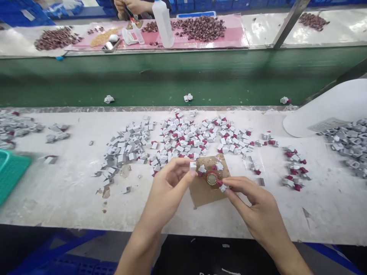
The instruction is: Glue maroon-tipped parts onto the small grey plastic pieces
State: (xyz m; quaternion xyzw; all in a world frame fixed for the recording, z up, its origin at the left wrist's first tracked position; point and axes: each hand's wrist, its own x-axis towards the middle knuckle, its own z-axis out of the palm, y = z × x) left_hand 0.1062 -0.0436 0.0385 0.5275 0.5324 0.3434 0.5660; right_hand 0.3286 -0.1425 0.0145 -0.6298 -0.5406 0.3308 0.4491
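Observation:
My left hand (173, 181) pinches a small white plastic part (193, 166) between thumb and fingertips, over the left edge of a brown cardboard piece (205, 194). Between thumb and forefinger of my right hand (252, 198) is a small white part with a dark red piece (222, 186). A round metal-centred disc with a reddish rim (211, 178) lies on the cardboard between my hands. Two more small white parts rest near the cardboard's upper edge. Just beyond spreads a pile of white and red parts (183, 133), with plainer light grey parts (129, 143) to its left.
A large white container (327, 109) lies at the right beside grey parts (352, 147). A teal basket (13, 173) is at the left edge. Across the green conveyor belt (143, 82), a co-worker's hands (133, 7) are above a pink sheet with dark brown parts (200, 28).

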